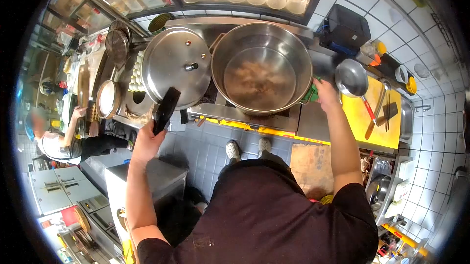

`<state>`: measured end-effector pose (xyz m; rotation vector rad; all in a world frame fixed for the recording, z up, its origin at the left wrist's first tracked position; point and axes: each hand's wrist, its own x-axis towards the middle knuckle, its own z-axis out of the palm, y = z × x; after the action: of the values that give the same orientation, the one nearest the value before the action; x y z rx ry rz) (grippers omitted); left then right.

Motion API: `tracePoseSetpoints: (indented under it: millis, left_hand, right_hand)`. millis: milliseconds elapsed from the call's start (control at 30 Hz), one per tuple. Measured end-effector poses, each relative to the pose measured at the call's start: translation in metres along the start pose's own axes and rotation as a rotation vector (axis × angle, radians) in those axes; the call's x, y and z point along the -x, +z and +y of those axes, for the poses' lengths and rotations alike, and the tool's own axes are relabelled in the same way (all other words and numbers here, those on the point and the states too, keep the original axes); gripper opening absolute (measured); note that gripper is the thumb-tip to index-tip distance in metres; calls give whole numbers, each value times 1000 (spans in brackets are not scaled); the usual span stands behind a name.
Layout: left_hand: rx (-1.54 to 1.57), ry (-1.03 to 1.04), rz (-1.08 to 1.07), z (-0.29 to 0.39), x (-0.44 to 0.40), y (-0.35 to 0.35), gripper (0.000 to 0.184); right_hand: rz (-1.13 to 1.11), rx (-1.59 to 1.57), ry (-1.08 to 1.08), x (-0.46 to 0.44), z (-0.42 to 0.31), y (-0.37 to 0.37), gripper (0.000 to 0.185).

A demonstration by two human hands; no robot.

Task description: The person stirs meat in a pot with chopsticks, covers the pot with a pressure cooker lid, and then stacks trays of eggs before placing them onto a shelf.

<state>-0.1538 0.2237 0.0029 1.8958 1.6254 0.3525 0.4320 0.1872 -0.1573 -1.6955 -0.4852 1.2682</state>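
My left hand (148, 142) is closed around the black handle (166, 109) of a large round steel lid or lidded pan (171, 63), which looks like a pressure cooker's. A small black-topped knob stands at its middle. To its right is a big deep steel pot (264, 109) with clear liquid and brownish pieces (262, 78) at the bottom. My right hand (326, 92) grips the pot's right side handle, with a green cloth-like piece (312, 93) at the fingers. The exact hold under the fingers is partly hidden.
On the right, a yellow board (374, 105) holds a steel saucepan (351, 78) and utensils. Rows of white round items (136, 73) lie left of the lid. Another person (58, 141) works at the far left. Cardboard (311, 168) lies on the floor.
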Motion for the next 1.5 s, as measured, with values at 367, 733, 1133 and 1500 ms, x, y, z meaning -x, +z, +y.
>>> tracePoseSetpoints:
  millis: [367, 733, 1133, 1500]
  left_hand:
    - [-62, 39, -51, 14, -42, 2, 20]
    - [-48, 179, -20, 7, -83, 17, 22]
    - [143, 216, 196, -17, -58, 5, 21]
    - [749, -99, 228, -71, -2, -14, 10]
  right_hand:
    - [108, -156, 4, 34, 35, 24, 30]
    - [268, -210, 3, 82, 57, 67, 32]
    - [372, -179, -72, 102, 78, 62, 46]
    - [768, 475, -42, 73, 136, -53, 75]
